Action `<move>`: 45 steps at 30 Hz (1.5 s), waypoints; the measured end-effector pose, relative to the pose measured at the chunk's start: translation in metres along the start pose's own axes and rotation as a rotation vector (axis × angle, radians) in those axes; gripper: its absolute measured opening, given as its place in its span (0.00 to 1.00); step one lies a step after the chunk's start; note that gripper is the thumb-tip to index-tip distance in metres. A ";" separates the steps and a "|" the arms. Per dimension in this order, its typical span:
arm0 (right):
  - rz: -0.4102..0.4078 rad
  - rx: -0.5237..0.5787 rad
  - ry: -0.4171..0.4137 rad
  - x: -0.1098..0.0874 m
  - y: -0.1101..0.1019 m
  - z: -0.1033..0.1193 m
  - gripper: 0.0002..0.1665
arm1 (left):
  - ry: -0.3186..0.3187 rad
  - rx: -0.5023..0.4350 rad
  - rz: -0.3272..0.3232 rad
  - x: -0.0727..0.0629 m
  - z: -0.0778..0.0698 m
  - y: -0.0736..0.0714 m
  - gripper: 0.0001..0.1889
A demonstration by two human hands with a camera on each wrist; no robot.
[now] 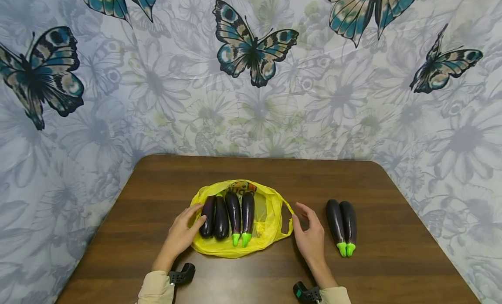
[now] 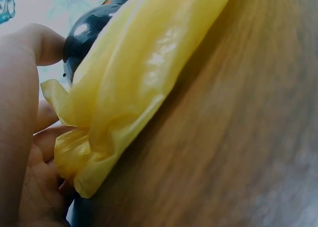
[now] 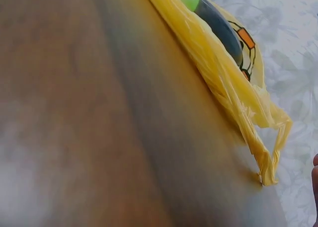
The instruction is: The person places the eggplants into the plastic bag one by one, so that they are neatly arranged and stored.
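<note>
A yellow plastic bag (image 1: 266,241) lies spread open on the wooden table. In it several dark purple eggplants (image 1: 221,217) lie side by side; the two on the right have bright green stem ends toward me. My left hand (image 1: 181,234) holds the bag's left rim, its thumb over the rim against the leftmost eggplant (image 1: 208,217). In the left wrist view a crumpled flap of the bag (image 2: 79,152) partly hides the fingers. My right hand (image 1: 310,234), fingers relaxed and apart, is beside the bag's right handle (image 1: 288,232). It appears only at the right wrist view's edge.
Two more eggplants (image 1: 341,225) lie together on the table (image 1: 392,251), right of my right hand, green stem ends toward me. Behind the table's far edge hangs a floral cloth (image 1: 341,95) with butterflies. Each wrist wears a black band with a camera (image 1: 182,273).
</note>
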State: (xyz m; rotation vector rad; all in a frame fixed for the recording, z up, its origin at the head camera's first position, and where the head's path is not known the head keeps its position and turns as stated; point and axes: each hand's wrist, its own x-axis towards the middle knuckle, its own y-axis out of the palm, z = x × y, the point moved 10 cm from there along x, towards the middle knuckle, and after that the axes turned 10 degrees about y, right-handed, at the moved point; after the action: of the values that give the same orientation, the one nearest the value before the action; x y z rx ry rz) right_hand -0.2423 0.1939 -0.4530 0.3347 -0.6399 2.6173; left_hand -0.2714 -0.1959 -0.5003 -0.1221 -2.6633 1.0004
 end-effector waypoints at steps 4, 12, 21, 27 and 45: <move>0.026 -0.011 0.000 0.000 -0.004 -0.001 0.22 | -0.006 -0.001 0.003 0.001 -0.001 0.003 0.28; 0.091 -0.044 0.010 -0.005 -0.010 -0.002 0.22 | -0.023 0.004 0.018 0.003 -0.003 0.011 0.29; 0.095 -0.043 -0.082 -0.010 -0.018 0.003 0.24 | -0.042 0.006 0.021 0.003 -0.003 0.010 0.28; 0.112 -0.067 -0.063 -0.013 -0.021 -0.001 0.26 | -0.053 0.011 0.023 0.001 -0.001 0.007 0.29; 0.077 -0.108 -0.127 -0.009 -0.036 0.000 0.28 | -0.046 0.015 0.009 -0.002 0.002 0.002 0.28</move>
State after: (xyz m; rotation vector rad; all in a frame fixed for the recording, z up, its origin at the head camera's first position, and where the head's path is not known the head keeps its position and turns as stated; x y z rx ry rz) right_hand -0.2178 0.2193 -0.4421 0.4533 -0.8492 2.6363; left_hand -0.2705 -0.1961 -0.5033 -0.1092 -2.6985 1.0378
